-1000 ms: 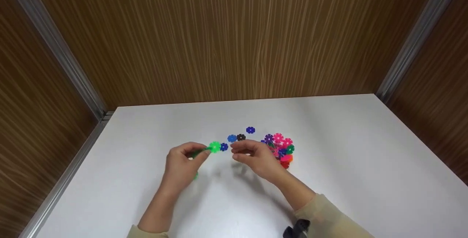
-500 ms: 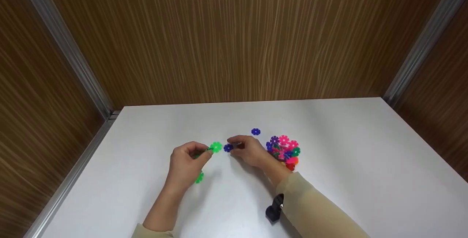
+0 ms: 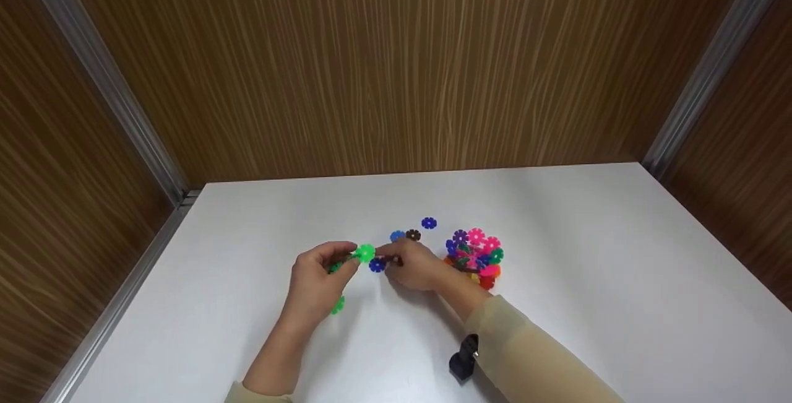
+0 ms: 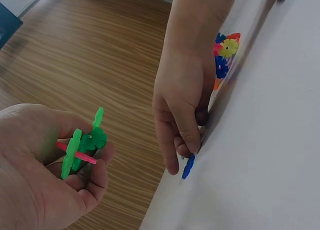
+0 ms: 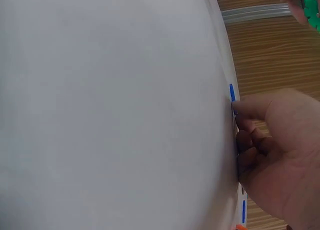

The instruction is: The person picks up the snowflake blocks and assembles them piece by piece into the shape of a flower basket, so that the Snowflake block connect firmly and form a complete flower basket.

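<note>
My left hand (image 3: 317, 277) pinches a small joined group of snowflake discs above the table. It includes a light green disc (image 3: 365, 253), a dark green disc (image 4: 95, 139) and a pink disc (image 4: 87, 158) set crosswise. Down at the tabletop, my right hand (image 3: 416, 265) has its thumb and a curled finger on the edge of a dark blue snowflake disc (image 3: 377, 265), while the index finger stretches out past it. The same blue disc (image 4: 188, 167) stands out beyond the thumb tip in the left wrist view.
Right of the right hand lies a pile of mixed snowflake discs (image 3: 475, 236). Behind that hand are a light blue disc (image 3: 397, 236), a brown disc (image 3: 413, 235) and another dark blue disc (image 3: 429, 223). Wood-grain panels (image 3: 396, 69) enclose the white table (image 3: 588, 236).
My right hand has come in from the right and down onto the dark blue disc, which has shifted slightly towards me. My left hand keeps its hold on the green discs, nearly still.
</note>
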### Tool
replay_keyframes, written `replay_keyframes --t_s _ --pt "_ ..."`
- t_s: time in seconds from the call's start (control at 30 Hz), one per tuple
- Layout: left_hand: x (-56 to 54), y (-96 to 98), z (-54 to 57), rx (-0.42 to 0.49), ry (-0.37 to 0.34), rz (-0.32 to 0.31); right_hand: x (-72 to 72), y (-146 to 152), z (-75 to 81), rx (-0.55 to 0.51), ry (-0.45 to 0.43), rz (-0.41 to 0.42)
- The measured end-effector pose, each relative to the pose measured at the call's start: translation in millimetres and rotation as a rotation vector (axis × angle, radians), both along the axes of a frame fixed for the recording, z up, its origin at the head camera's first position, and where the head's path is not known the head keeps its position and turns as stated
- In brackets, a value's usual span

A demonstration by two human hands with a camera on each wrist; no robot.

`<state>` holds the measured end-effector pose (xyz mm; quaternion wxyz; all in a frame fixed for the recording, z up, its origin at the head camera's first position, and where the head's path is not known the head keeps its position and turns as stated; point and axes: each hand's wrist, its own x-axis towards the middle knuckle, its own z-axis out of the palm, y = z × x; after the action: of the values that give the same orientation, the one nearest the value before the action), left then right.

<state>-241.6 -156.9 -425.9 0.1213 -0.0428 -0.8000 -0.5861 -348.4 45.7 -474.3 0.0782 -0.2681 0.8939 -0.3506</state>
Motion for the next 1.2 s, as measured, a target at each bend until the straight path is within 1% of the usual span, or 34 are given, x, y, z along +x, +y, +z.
replay_keyframes --t_s 0.17,0.27,0.4,0.5,0.63,0.73,0.83,1.03,1.13,1.2 --pt "-0.7 -1.2 1.0 0.012 0.001 -0.007 -0.3 -0.2 1.5 0.015 -0.002 0.017" --pt "-1.2 -1.2 1.0 0.023 -0.005 -0.011 -1.3 0.3 1.3 0.030 0.025 0.049" --pt "-2.5 0.4 -0.2 0.021 -0.002 -0.008 -0.7 3.4 0.2 0.032 0.059 0.071" --pt "-3.4 1.7 -1.3 -0.001 -0.001 -0.002 3.5 5.8 -0.9 0.025 0.043 0.072" --pt "-3.5 2.3 -1.1 -0.027 -0.018 0.003 11.7 7.3 -2.8 -0.010 -0.023 0.061" --pt "-3.8 1.6 0.1 -0.029 -0.029 0.007 15.5 6.8 -2.9 -0.034 -0.066 0.031" --pt "-4.0 0.3 0.4 -0.025 -0.031 0.009 16.4 4.6 -1.7 -0.019 -0.061 0.031" --pt "-3.3 -0.7 0.3 -0.014 -0.018 0.003 14.3 0.5 0.6 0.053 -0.014 0.078" --pt "-3.6 0.2 -0.3 -0.008 -0.013 0.001 14.5 1.2 0.3 0.036 -0.022 0.082" --pt "-3.5 1.3 -0.5 -0.008 -0.014 0.003 16.3 3.7 -0.4 -0.004 -0.037 0.083"
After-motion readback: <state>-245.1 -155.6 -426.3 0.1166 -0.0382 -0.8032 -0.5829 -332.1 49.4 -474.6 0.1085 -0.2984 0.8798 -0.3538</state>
